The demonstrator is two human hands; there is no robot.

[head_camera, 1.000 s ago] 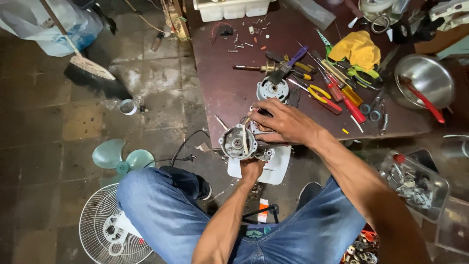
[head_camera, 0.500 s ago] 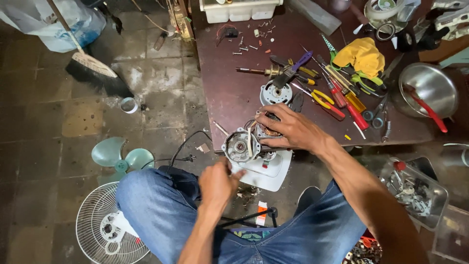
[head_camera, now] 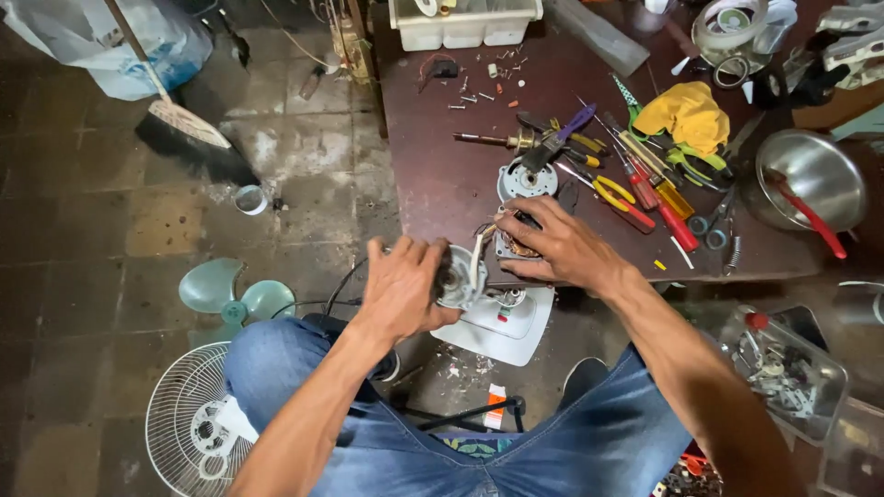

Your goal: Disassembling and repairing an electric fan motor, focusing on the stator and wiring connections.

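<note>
My left hand [head_camera: 402,290] grips the round grey metal fan motor [head_camera: 460,276] at the dark brown tabletop [head_camera: 442,175] edge; my right hand [head_camera: 562,247] pinches its copper-wound rear part [head_camera: 517,245], above the white plastic fan base [head_camera: 502,327].

The fan motor [head_camera: 465,274] sits at the near edge of the table [head_camera: 442,175], above the fan base [head_camera: 502,322], with the left hand [head_camera: 402,290] on its left side and the right hand [head_camera: 557,244] on its right. Behind the motor on the table lies a round motor cover [head_camera: 527,179]; right of that lie pliers [head_camera: 619,201] and screwdrivers [head_camera: 658,198], then a bowl [head_camera: 810,175] (at the table's right end), and a bin [head_camera: 465,23] stands at the far edge. On the floor to the left lie a fan blade [head_camera: 235,294] and, nearer the person, a fan guard [head_camera: 189,428], with a broom [head_camera: 184,129] farther back.
</note>
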